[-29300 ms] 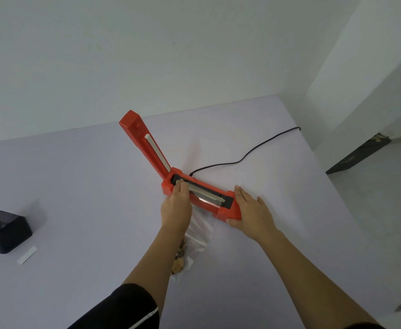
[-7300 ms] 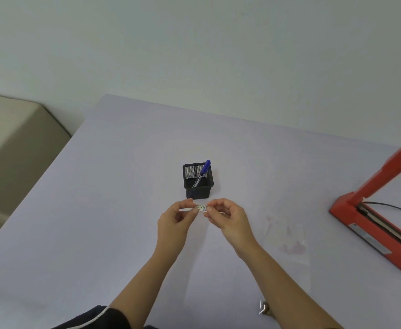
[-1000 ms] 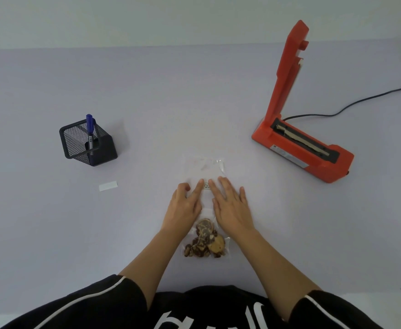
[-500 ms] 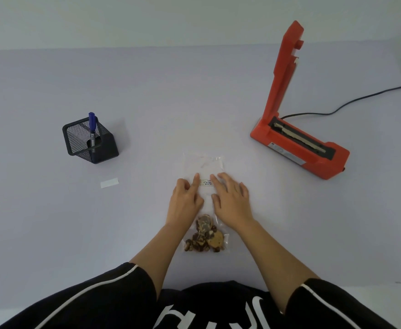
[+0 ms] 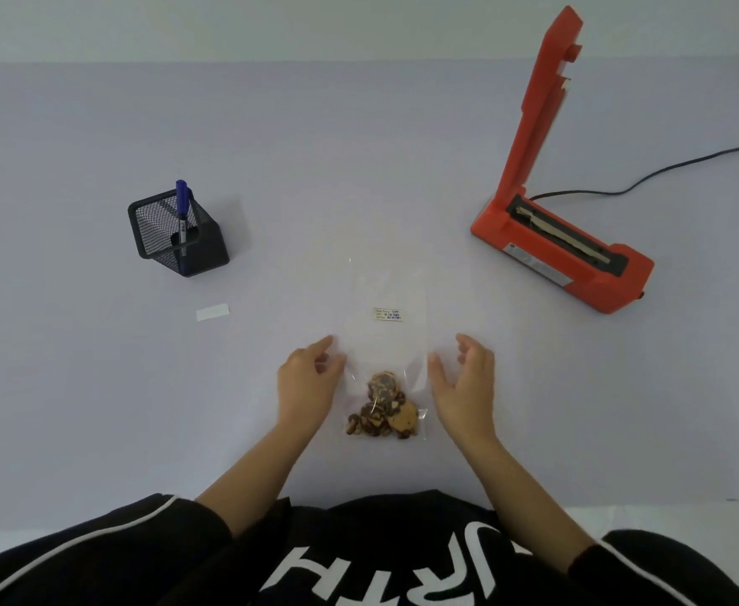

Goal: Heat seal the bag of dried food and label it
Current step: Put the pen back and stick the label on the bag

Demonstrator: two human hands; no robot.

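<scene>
A clear plastic bag (image 5: pixel 385 356) lies flat on the table in front of me, with brown dried food (image 5: pixel 383 412) gathered at its near end. A small written label (image 5: pixel 388 314) is stuck on its upper half. My left hand (image 5: pixel 308 380) rests just off the bag's left edge and my right hand (image 5: pixel 464 378) just off its right edge. Both hands hold nothing, fingers loosely curled and apart. The red heat sealer (image 5: pixel 560 251) stands at the right with its arm raised.
A black mesh pen holder (image 5: pixel 179 234) with a blue marker (image 5: pixel 181 212) stands at the left. A white backing strip (image 5: pixel 213 312) lies in front of it. The sealer's black cord (image 5: pixel 647 177) runs off to the right. The table's near edge is at my torso.
Both hands were pressing on the label in the middle of the bag. They have lifted off and drawn apart to the bag's two sides, leaving the label uncovered.
</scene>
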